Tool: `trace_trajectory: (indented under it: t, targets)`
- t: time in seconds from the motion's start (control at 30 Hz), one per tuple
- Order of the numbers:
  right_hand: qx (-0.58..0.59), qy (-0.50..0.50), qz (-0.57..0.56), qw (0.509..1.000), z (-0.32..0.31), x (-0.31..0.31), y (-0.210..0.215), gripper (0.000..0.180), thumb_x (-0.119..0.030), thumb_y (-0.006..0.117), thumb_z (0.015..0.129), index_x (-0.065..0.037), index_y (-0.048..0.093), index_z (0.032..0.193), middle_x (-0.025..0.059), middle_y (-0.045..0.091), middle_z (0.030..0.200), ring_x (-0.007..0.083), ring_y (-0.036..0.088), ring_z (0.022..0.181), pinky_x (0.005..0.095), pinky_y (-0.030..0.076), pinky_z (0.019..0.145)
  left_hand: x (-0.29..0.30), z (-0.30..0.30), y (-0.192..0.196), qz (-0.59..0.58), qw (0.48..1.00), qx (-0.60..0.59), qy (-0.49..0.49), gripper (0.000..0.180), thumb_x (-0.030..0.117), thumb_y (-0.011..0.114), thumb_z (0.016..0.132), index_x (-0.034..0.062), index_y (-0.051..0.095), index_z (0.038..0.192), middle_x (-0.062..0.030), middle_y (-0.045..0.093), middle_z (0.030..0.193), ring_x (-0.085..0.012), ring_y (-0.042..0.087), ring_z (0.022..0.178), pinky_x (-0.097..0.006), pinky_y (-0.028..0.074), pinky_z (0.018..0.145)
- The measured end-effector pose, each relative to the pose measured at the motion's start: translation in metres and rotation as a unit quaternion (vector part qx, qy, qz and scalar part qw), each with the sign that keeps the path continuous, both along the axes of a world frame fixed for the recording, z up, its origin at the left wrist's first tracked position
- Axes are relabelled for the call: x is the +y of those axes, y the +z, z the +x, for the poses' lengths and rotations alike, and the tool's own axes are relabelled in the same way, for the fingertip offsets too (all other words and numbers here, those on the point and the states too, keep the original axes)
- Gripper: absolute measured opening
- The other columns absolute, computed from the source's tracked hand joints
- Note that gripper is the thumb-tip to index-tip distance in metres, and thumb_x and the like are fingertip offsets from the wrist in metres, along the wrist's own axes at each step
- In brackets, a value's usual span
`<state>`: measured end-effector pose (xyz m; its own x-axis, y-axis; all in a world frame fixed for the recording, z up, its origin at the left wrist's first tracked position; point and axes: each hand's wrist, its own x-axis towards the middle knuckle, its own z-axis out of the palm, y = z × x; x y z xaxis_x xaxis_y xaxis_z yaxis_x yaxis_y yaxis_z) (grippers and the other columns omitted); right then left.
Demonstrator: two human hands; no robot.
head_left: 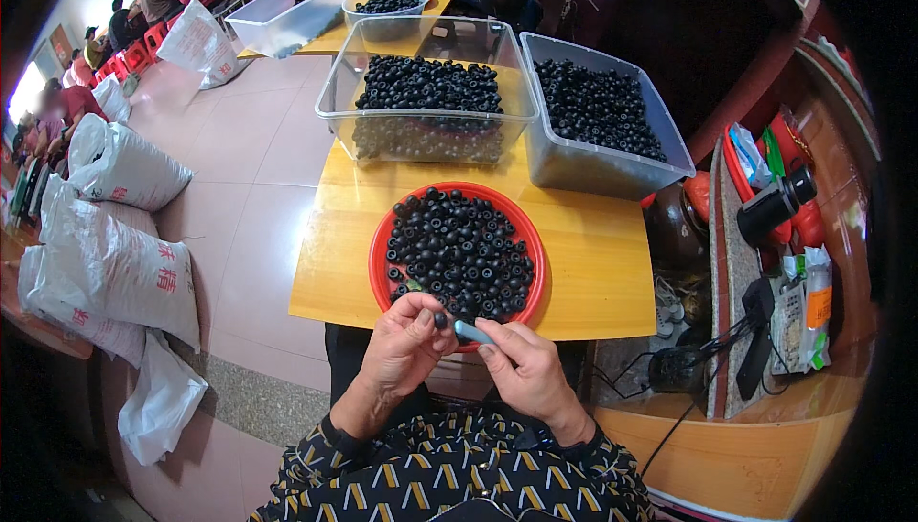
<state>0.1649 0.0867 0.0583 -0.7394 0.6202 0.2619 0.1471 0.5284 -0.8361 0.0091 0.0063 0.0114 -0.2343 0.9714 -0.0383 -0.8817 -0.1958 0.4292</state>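
Head view: hands beside red bowl

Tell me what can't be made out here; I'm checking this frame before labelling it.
Head view:
- Small black bead in the left hand: fingertips cover most of it.
- Grey-blue tool in the right hand: its rear end is hidden in the palm.
- Round red plastic tray: hands cover the near rim.

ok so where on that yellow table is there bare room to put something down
Bare wood lies right of the red tray, below the grey bin, and in a narrower strip left of the tray, below the clear bin. The back is crowded by both bins of black beads. The near edge is taken by the left hand and right hand.
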Motion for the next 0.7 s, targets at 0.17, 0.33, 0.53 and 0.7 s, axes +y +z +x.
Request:
trace_trajectory:
  t: [0.17,0.33,0.53,0.7]
  targets:
    - [-0.005,0.012,0.11,0.994,-0.003,0.0002,-0.005,0.031,-0.006,0.062,0.076,0.002,0.057,0.105,0.0126,0.054,0.073,0.0272,0.055,0.062,0.0342,0.045,0.054,-0.0025,-0.0002,0.0005,-0.015,1.0,0.0,0.014,0.009,0.012,0.053,0.088,0.0057,0.054,0.094,-0.0071,0.057,0.08,-0.0137,0.048,0.066,-0.028,0.04,0.062]
    - [-0.031,0.001,0.137,0.99,-0.0008,0.0007,-0.0011,0.027,-0.003,0.062,0.076,0.002,0.059,0.103,0.0141,0.058,0.077,0.026,0.058,0.062,0.0308,0.046,0.056,-0.0009,0.0005,0.001,0.0,1.0,0.01,0.008,0.01,0.013,0.053,0.088,0.0052,0.054,0.094,-0.0067,0.055,0.077,-0.0136,0.047,0.064,-0.029,0.039,0.061]
    - [-0.018,0.006,0.145,0.989,-0.0023,0.0022,-0.005,0.029,-0.004,0.063,0.075,0.001,0.058,0.103,0.0129,0.055,0.075,0.0272,0.057,0.064,0.0338,0.046,0.056,-0.002,0.0013,-0.0032,0.007,1.0,0.016,0.011,0.011,0.013,0.052,0.088,0.0041,0.054,0.094,-0.0064,0.054,0.076,-0.0138,0.046,0.064,-0.029,0.039,0.06]
    - [-0.009,-0.002,0.153,0.988,-0.0028,0.0018,-0.0047,0.031,-0.005,0.063,0.074,0.0,0.057,0.104,0.0112,0.053,0.072,0.0274,0.055,0.064,0.0361,0.045,0.056,-0.0017,0.0018,-0.0048,0.007,1.0,0.019,0.013,0.01,0.012,0.052,0.088,0.0038,0.054,0.094,-0.0072,0.055,0.077,-0.0142,0.046,0.065,-0.029,0.039,0.061]
